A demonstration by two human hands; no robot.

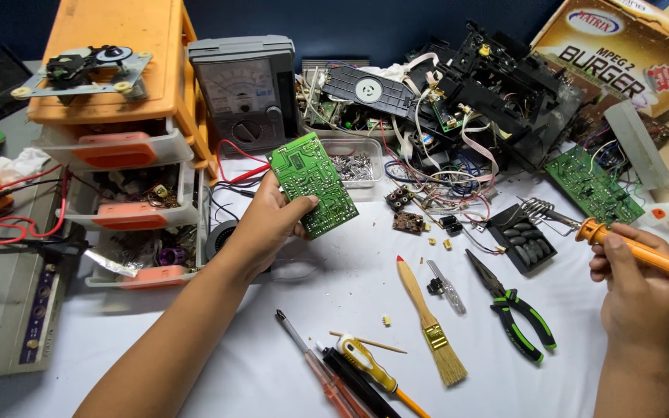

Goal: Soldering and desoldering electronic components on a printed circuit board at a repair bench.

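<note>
Left hand point(269, 224) gripping green circuit board point(313, 184) (raised), right hand point(635, 280) holding soldering iron point(629, 246)

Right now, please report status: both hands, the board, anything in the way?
Left hand grips green board, raised above table. Right hand grips soldering iron, apart from board. Pliers, brush lie between.

We list: paintbrush point(431, 325), green-handled pliers point(514, 305), screwdrivers point(327, 371), grey analogue meter point(246, 91), orange drawer unit point(121, 93), second green board point(594, 186), cardboard box point(621, 50), tangled wires point(435, 182).
</note>
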